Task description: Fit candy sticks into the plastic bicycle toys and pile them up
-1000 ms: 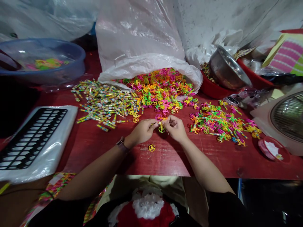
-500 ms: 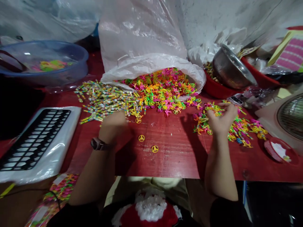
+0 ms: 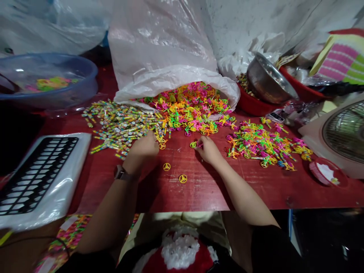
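- Left hand [image 3: 143, 146]: fingers curled down at the edge of the wrapped candy sticks [image 3: 122, 127], too many to count; whether it holds anything cannot be told.
- Two yellow plastic rings [image 3: 166, 167] lie loose on the red table [image 3: 204, 189]; they look light and stiff, best pinched by the rim.
- Right hand [image 3: 208, 149]: fingertips closed on one yellow-and-pink plastic piece [image 3: 196, 144].
- Further right, a neon plastic heap [image 3: 261, 146], also uncountable.

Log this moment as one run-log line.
left hand: over wrapped sticks | right hand: touching yellow wheel | loose wheels: on red table
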`<state>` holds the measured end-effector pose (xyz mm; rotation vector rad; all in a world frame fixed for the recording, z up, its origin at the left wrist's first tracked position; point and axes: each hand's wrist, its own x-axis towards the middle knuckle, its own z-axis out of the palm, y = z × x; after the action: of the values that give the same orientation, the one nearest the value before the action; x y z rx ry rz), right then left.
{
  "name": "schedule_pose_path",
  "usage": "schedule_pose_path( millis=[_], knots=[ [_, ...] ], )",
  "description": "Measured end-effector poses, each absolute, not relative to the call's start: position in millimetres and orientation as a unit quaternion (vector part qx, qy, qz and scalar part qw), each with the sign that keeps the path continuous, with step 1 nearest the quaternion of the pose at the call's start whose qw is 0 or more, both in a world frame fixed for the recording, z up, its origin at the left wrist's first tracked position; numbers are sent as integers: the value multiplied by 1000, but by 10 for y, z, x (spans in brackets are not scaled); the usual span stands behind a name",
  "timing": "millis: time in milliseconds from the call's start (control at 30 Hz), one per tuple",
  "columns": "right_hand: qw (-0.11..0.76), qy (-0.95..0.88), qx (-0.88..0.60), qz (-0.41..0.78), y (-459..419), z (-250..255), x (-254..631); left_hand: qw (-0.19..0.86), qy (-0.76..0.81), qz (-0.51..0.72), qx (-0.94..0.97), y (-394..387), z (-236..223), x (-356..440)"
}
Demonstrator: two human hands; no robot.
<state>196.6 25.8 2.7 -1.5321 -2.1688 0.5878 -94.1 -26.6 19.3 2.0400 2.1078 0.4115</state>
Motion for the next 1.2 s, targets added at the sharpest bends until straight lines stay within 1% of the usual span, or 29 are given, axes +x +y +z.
schedule_pose_path(
  millis=[67,133,200,267,367,433,567,800,900,1033,1200],
  knots=[
    [291,-715,-540,336,257,60,2011,168,668,244,683,-245,296,-798],
    [377,-642,-498,445,244,113,2026,288,558,337,701,-283,354,-600],
    [431,-589,-442,522,210,183,2007,405,455,384,694,-348,353,-399],
    [445,-558,-396,578,153,253,1965,461,409,400,678,-402,309,-242],
    [437,-526,-370,629,57,324,1899,497,394,422,648,-421,232,-126],
    [434,-510,-365,647,8,344,1875,501,385,436,641,-409,206,-110],
    [430,-504,-345,665,-31,364,1881,474,380,434,665,-391,199,-121],
    [367,-549,-334,673,-3,393,1975,453,388,421,683,-396,137,-105],
    [350,-584,-347,644,3,381,1981,427,401,421,693,-391,108,-90],
    [348,-635,-394,566,6,318,1944,376,436,418,703,-378,79,-74],
    [320,-664,-400,546,56,170,1928,376,449,406,702,-363,26,-59]
  ],
)
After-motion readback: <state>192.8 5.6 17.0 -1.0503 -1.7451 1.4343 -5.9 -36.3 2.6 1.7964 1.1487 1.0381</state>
